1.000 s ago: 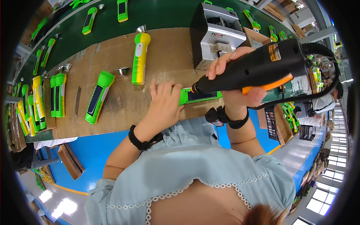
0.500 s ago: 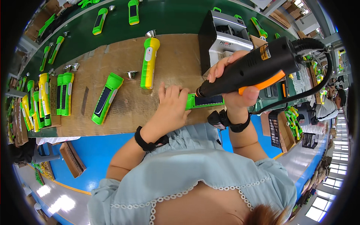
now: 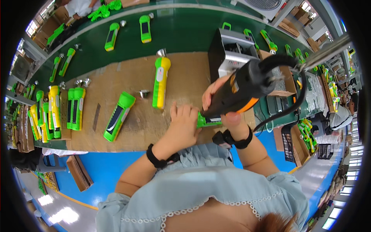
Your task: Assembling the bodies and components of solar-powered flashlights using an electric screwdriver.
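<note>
My right hand [image 3: 237, 125] is wrapped round a black electric screwdriver [image 3: 232, 94] with an orange lever. Its tip points down at the left end of a green flashlight [image 3: 201, 121] lying crosswise near the table's front edge; tool and hand partly hide the flashlight, and the exact contact cannot be made out. My left hand [image 3: 182, 125] presses its fingers against that same end and holds it. Farther off, a yellow-and-green flashlight [image 3: 160, 83] lies lengthwise, a shiny reflector cup [image 3: 161, 52] at its head. Left of it rests a green flashlight [image 3: 119, 116] with a dark panel, beside another reflector cup [image 3: 143, 94].
A brown cardboard sheet [image 3: 133, 79] covers the work area. Behind my right hand stands a black-and-silver machine [image 3: 216, 50]. Several flashlights [image 3: 77, 108] are grouped at the left, more lie on the green belt [image 3: 174, 25]. The screwdriver's black cable [image 3: 284, 112] loops at the right.
The whole view has shifted, so the table sits lower in it. The screwdriver now stands steeper, its rear end swung left. Both hands stay at the same flashlight.
</note>
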Motion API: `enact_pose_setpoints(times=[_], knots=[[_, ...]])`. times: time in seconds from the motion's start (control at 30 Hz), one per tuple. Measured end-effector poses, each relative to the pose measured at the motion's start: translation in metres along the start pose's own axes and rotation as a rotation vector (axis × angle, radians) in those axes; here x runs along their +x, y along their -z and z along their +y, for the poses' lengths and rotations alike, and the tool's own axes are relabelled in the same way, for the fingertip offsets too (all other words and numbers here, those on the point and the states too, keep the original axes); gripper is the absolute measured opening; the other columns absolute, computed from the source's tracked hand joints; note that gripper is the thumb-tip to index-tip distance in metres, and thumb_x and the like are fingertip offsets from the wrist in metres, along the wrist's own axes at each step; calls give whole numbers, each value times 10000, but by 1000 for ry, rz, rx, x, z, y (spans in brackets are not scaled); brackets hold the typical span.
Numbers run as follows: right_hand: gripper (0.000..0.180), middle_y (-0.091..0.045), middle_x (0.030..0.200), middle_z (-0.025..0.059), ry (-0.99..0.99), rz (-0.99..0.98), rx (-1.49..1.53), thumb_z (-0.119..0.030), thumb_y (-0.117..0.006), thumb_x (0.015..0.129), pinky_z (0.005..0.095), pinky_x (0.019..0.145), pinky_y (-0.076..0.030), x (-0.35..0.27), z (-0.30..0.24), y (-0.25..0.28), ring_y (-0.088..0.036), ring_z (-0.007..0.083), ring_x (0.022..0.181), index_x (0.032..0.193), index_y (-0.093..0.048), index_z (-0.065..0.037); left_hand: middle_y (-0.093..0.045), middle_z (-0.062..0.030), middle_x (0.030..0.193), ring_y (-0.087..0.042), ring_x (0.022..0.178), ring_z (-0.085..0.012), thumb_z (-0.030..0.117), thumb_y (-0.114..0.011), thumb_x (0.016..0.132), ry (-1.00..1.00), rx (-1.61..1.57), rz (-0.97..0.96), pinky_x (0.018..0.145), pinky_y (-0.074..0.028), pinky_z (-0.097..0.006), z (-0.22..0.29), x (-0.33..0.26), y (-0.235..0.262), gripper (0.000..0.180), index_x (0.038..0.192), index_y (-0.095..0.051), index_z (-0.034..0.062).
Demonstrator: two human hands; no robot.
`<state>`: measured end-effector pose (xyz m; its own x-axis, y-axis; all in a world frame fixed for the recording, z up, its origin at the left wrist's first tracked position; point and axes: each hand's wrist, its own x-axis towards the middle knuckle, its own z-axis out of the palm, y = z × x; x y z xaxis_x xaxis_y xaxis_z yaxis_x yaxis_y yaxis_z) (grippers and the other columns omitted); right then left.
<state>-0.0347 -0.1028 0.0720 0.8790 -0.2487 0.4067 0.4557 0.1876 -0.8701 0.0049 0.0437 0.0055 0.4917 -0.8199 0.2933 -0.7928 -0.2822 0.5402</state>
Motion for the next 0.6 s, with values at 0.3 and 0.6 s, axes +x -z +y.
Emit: enact_pose_setpoints(times=[0.3, 0.6], knots=[[671, -581, 784, 93, 100, -37, 142, -482, -768, 682, 257, 570, -483, 12, -2, 7, -576, 139, 646, 1033, -474, 8, -500, -155, 974, -477, 986, -331, 205, -705, 662, -4, 219, -17, 990, -222, -601, 11, 2, 8, 467, 1014, -489, -15], [855, -548, 747, 96, 265, 124, 158, -667, -762, 538, 276, 583, -478, -19, -97, 27, -576, 187, 646, 991, -438, -18, -517, -141, 799, -495, 807, -303, 434, -690, 704, 239, 589, 39, 763, -344, -449, 12, -16, 20, 462, 816, -557, 6]])
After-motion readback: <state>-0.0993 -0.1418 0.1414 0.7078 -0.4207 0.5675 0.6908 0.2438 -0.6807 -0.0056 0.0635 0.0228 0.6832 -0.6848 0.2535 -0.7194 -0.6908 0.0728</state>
